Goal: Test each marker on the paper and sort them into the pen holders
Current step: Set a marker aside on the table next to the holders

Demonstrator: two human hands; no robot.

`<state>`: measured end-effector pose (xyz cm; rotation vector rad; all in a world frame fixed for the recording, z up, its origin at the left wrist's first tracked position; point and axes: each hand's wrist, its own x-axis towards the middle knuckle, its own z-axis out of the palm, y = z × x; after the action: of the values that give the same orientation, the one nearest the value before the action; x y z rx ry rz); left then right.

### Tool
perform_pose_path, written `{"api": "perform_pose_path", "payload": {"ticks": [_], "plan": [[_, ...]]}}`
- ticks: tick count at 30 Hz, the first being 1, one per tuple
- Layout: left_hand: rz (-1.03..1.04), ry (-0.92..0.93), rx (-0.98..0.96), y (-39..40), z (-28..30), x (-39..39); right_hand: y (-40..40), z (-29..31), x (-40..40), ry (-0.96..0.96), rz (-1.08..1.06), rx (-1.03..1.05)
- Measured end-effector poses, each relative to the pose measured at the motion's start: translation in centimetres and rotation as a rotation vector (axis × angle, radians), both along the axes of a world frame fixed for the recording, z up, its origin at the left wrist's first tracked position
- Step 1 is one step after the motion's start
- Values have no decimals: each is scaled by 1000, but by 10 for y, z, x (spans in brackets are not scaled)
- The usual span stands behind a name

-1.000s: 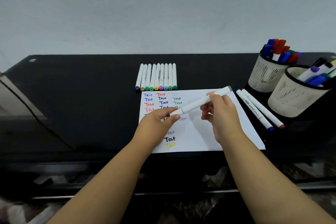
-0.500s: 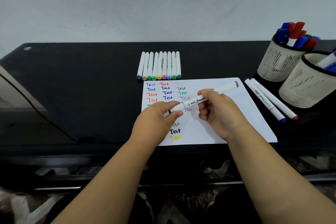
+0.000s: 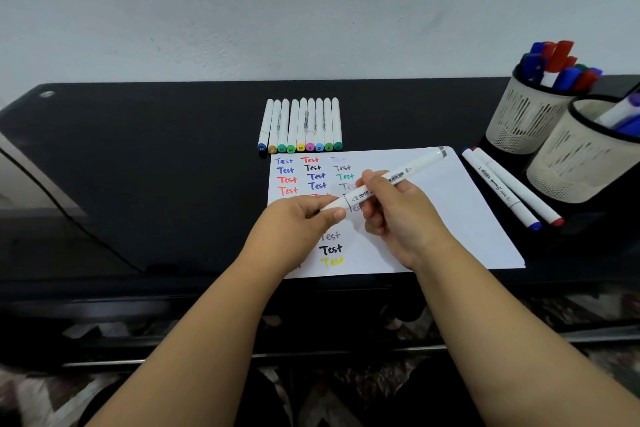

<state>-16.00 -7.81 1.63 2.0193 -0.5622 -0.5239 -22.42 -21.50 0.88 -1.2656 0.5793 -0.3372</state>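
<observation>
At upper centre of the frame, a row of markers point(image 3: 300, 125) lies on the black surface point(image 3: 138, 166). Below it, over the paper point(image 3: 450, 218), the left hand point(image 3: 298, 218) has its grip clamped on the near end of a white marker point(image 3: 398, 178); the right hand point(image 3: 398, 215) grips its middle. At far right stand two pen holders point(image 3: 526, 121).

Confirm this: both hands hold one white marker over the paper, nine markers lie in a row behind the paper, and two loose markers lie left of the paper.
Wrong on one count. The head view shows the two loose markers lying right of the paper, beside the holders. The rest stands: left hand and right hand hold one white marker, and nine markers in a row lie behind the paper.
</observation>
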Motion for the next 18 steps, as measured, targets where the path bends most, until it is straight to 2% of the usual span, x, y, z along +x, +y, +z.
{"api": "perform_pose_path", "payload": {"ticks": [5,9,15,18], "plan": [[-25,12,60,6,6,3,0,1,-1,-35,75,-91],[-15,40,35,10,9,7,1,3,-1,-119,125,-97],[5,20,39,8,10,3,10,3,2,-101,-11,-68],[-10,20,49,8,12,4,9,5,3,-117,-7,-44]]}}
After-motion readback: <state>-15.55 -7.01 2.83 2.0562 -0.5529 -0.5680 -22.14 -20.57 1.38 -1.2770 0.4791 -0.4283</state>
